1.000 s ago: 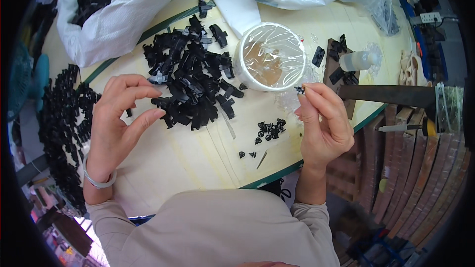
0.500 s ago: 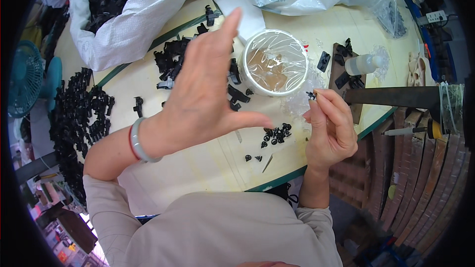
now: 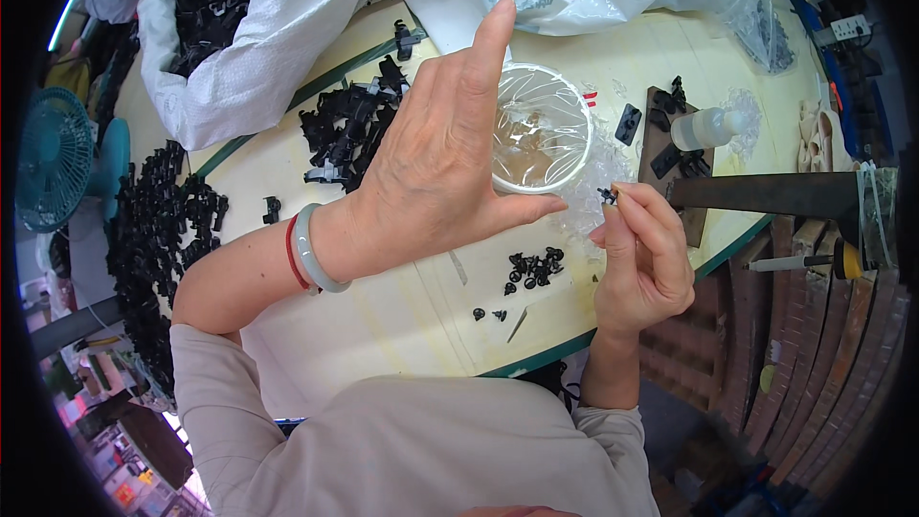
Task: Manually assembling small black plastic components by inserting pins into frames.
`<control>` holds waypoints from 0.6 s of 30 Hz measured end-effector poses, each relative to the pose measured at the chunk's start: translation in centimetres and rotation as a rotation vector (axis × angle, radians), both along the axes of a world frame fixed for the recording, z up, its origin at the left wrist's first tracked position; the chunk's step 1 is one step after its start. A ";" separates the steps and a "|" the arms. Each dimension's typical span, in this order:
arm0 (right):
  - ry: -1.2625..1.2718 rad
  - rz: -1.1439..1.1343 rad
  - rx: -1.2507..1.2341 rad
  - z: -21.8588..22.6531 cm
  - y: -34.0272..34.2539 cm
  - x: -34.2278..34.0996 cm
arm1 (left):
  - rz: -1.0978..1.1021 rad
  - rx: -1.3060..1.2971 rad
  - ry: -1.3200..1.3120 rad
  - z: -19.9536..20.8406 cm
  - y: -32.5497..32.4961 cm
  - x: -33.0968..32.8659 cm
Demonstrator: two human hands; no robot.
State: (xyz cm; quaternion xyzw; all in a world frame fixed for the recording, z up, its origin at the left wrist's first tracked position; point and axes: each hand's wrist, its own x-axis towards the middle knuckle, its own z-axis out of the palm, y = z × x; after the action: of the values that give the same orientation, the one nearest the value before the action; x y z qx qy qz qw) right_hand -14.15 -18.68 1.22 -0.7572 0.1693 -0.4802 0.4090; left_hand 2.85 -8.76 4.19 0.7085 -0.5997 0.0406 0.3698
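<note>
My left hand [image 3: 431,158], with a pale bangle and a red cord at its wrist, is raised over the table. Its thumb stands apart from the fingers, and I see nothing held. It partly covers a white round tub [image 3: 586,139] with clear film over its top. At the right, my right hand [image 3: 649,263] pinches a small black plastic clip [image 3: 607,196] between thumb and fingertips. Below, on the tabletop, lie several small round-headed black clips [image 3: 536,270] and a thin metal blade [image 3: 518,324]. Larger black plastic parts [image 3: 335,124] are heaped behind my left hand.
White sacks [image 3: 258,57] of black parts stand at the back. Another black heap [image 3: 158,220] covers the left side, near a teal fan [image 3: 57,158]. Right of the tub are a brown board [image 3: 694,225], a bottle [image 3: 699,129] and a dark metal bar [image 3: 766,190] jutting in.
My left hand has moved right, its thumb coming closer to the right hand and its palm covering more of the tub. My right hand stays almost in place, still pinching the clip.
</note>
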 end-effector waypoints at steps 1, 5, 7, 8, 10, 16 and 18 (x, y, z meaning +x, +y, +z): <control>-0.003 0.002 0.002 0.0 0.0 0.1 | -0.008 -0.007 0.008 -0.1 -0.1 0.1; 0.012 0.000 -0.004 -0.1 -0.2 0.0 | -0.058 -0.003 0.042 -0.4 -0.2 0.4; 0.009 -0.010 -0.016 -0.1 -0.2 0.0 | -0.077 -0.003 0.049 -0.2 -0.2 0.5; 0.009 -0.008 -0.016 -0.1 -0.2 0.0 | -0.099 -0.003 0.057 -0.2 -0.2 0.5; 0.009 -0.009 -0.013 -0.1 -0.2 0.0 | -0.135 -0.021 0.074 -0.3 -0.2 0.8; 0.007 -0.004 -0.035 -0.2 -0.2 0.0 | -0.240 0.015 0.116 0.0 -0.1 1.5; 0.011 -0.009 -0.039 -0.2 -0.3 0.0 | -0.265 0.055 0.148 0.0 -0.1 1.8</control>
State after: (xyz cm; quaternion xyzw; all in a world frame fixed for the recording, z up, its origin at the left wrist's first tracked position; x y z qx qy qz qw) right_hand -14.11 -18.93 0.99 -0.7669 0.1657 -0.4809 0.3913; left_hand 4.65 -8.87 4.22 0.6340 -0.6599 -0.0771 0.3957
